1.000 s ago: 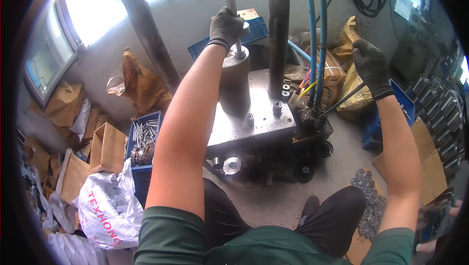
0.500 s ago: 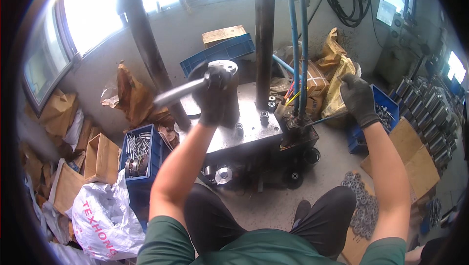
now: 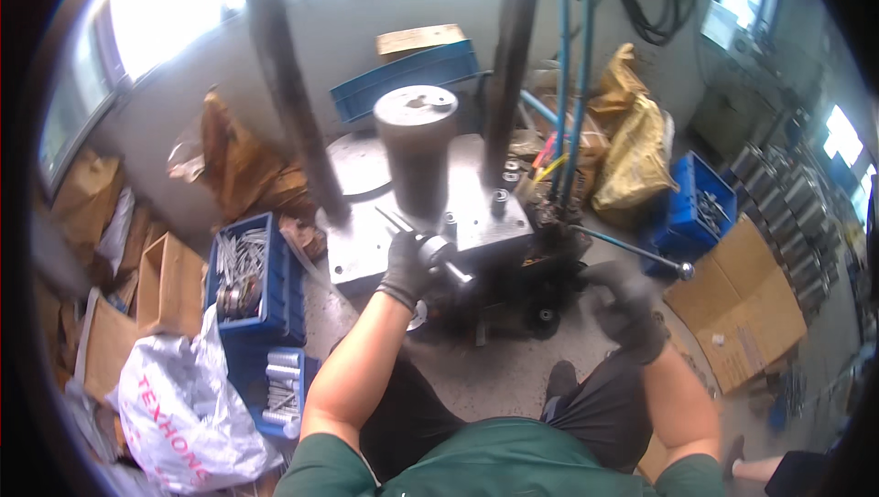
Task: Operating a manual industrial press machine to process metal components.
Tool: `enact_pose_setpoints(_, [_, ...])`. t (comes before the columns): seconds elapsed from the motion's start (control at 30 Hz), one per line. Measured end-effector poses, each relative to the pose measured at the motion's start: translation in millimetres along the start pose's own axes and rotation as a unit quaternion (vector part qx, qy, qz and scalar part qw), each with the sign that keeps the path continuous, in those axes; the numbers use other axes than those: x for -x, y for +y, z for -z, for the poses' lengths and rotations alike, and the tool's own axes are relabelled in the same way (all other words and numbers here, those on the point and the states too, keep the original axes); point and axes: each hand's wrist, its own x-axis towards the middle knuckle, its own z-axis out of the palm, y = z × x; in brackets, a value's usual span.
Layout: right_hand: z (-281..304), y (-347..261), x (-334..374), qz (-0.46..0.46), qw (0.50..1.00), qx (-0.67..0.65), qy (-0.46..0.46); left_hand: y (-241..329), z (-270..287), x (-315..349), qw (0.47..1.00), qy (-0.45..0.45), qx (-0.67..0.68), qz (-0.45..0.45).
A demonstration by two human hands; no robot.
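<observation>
My left hand (image 3: 406, 270), in a dark glove, is closed round a metal shaft with a round collar (image 3: 438, 248). Its thin end sticks out past my fingers toward the right. The hand is just over the front edge of a steel press plate (image 3: 362, 254). Behind it, a thick upright steel cylinder (image 3: 423, 145) stands on the plate with holes in its top face. My right hand (image 3: 627, 309), also gloved, is smeared by motion above my right knee. It is apart from the ball-ended lever (image 3: 641, 253), and its fingers are too blurred to read.
Two dark columns (image 3: 291, 85) rise beside the cylinder. At left, a blue crate (image 3: 293, 296) holds metal rods, near a white sack (image 3: 179, 405). Blue hoses (image 3: 579, 85), a blue bin (image 3: 691, 239), flattened cardboard (image 3: 746, 305) and stacked metal tubes (image 3: 783, 199) lie right.
My left hand has come down from beside the cylinder's top to the plate's front edge, still gripping the shaft. My right hand has left the lever's area and moved down toward me.
</observation>
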Motion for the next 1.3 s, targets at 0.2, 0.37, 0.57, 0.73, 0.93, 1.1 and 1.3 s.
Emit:
enact_pose_setpoints(0.2, [-94.8, -4.7, 50.7, -0.081, 0.985, -0.121, -0.092, -20.0, 60.8, -17.5, 0.99, -0.116, -0.063, 0.057])
enact_pose_setpoints(0.37, [-138.5, 16.6, 66.7, -0.104, 0.973, -0.161, -0.128, -41.3, 127.6, -47.4, 0.886, -0.108, -0.401, -0.203])
enact_pose_setpoints(0.57, [-140.3, 18.7, 79.0, -0.159, 0.972, -0.15, -0.087, -37.4, -3.1, 54.1, 0.976, -0.061, -0.209, 0.009])
enact_pose_setpoints(0.73, [-175.9, 8.8, 85.0, -0.312, 0.91, -0.24, -0.132, -49.2, 27.2, 75.4, 0.943, -0.174, -0.283, 0.021])
enact_pose_setpoints(0.93, [-245.1, 12.4, 114.5, -0.542, 0.5, -0.663, -0.132, -75.9, -59.4, 112.3, 0.938, -0.157, -0.307, -0.026])
enact_pose_setpoints(1.1, [-193.1, 9.5, 121.2, -0.45, 0.513, -0.731, -0.021, -113.0, -65.8, 66.3, 0.927, -0.203, -0.31, 0.055])
enact_pose_setpoints(1.3, [-53.2, 2.0, 127.0, -0.51, 0.585, -0.629, -0.05, -111.2, -119.0, 64.2, 0.703, -0.46, -0.388, -0.379])
